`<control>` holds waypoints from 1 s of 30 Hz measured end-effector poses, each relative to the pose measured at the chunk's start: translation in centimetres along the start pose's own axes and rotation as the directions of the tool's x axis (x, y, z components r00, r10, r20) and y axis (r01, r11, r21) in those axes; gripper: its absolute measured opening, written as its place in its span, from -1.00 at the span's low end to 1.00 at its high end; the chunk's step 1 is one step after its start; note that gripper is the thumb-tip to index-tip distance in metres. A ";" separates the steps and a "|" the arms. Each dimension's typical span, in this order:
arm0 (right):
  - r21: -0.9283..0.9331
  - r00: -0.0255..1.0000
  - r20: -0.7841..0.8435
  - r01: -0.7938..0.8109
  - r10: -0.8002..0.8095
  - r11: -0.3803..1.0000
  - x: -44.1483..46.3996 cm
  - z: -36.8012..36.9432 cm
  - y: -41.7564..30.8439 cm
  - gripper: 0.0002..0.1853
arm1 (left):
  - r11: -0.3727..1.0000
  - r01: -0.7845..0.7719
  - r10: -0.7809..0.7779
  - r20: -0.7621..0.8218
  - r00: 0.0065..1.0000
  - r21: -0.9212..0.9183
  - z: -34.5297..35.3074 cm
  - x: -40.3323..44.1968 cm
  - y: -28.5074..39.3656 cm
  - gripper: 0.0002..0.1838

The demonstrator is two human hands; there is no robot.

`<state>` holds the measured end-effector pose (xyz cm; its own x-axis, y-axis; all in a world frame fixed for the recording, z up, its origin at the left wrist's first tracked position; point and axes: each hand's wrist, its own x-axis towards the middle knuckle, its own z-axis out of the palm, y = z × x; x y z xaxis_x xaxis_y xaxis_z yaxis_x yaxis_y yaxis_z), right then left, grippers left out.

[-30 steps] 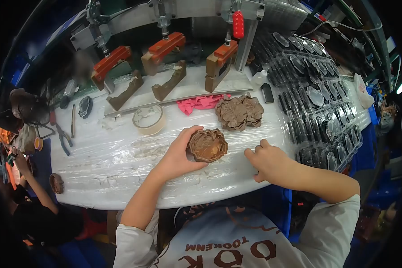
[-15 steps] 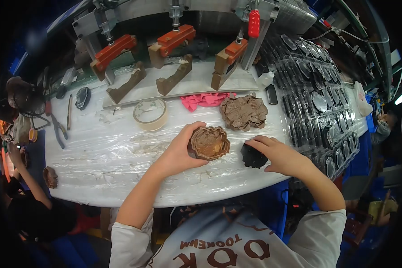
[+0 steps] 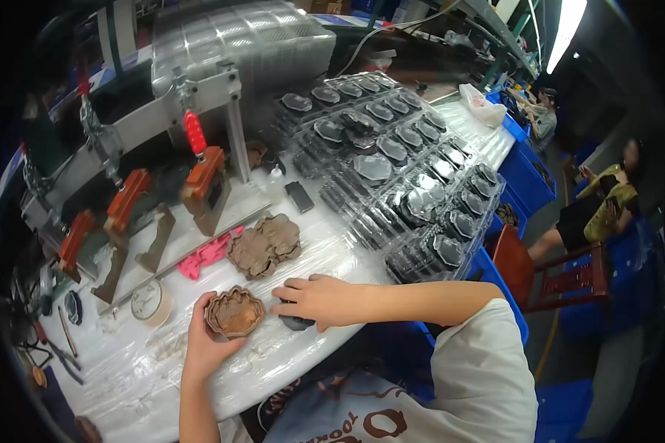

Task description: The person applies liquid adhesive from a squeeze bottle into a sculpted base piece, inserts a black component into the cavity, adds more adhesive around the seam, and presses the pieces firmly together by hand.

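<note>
My left hand (image 3: 205,345) is wrapped round the side of a brown scalloped bowl-like piece (image 3: 235,313), with clay-like material inside it. Just right of it, my right hand (image 3: 319,300) lies over a dark piece (image 3: 297,323), fingers bent across its top and hiding most of it. Behind the hands sits a lumpy brown clay mass (image 3: 264,247). A pink cloth (image 3: 202,258) lies beside the clay. To the left stands a roll of tape (image 3: 151,303).
Clamps with orange-brown blocks (image 3: 203,177) rise at the back left. Clear trays of dark pieces (image 3: 391,148) cover the right side. A small bottle (image 3: 275,177) and a black block (image 3: 299,197) stand behind the clay. People sit at the far right, near a wooden chair (image 3: 561,273).
The view has turned right. My right hand, earlier without the dark piece, took it at its right side half a second ago and now covers it, closer to the bowl.
</note>
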<state>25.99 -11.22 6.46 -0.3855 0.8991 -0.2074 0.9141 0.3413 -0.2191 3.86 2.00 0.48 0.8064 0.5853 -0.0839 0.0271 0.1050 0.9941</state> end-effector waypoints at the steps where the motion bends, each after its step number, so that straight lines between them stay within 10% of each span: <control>1: -0.006 1.000 -0.016 -0.014 0.014 1.000 0.1 0.7 0.2 -0.14 | 1.000 -0.001 0.002 -0.016 1.000 0.000 -0.1 -0.1 0.0 0.02; 9: 0.087 0.995 -0.084 0.057 -0.050 0.995 -0.9 0.7 1.7 -0.34 | 0.999 0.007 -0.013 -0.125 0.992 -0.051 0.2 0.1 -0.1 0.02; 17: 0.502 0.880 -0.304 -0.178 0.365 0.846 -0.5 -3.5 1.0 -0.15 | 0.998 -0.015 0.013 -0.046 0.999 -0.057 0.7 0.3 -0.4 -0.11; 30: 0.246 0.905 -0.409 -0.014 0.117 0.969 5.7 -1.8 -1.9 -0.21 | 0.996 0.019 -0.020 0.015 1.000 0.082 0.3 0.0 -0.2 -0.14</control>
<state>22.30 -6.28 7.37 -0.1907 0.9657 0.1764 0.8602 0.2510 -0.4439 4.02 1.69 0.29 0.8145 0.5710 -0.1027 0.0906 0.0498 0.9946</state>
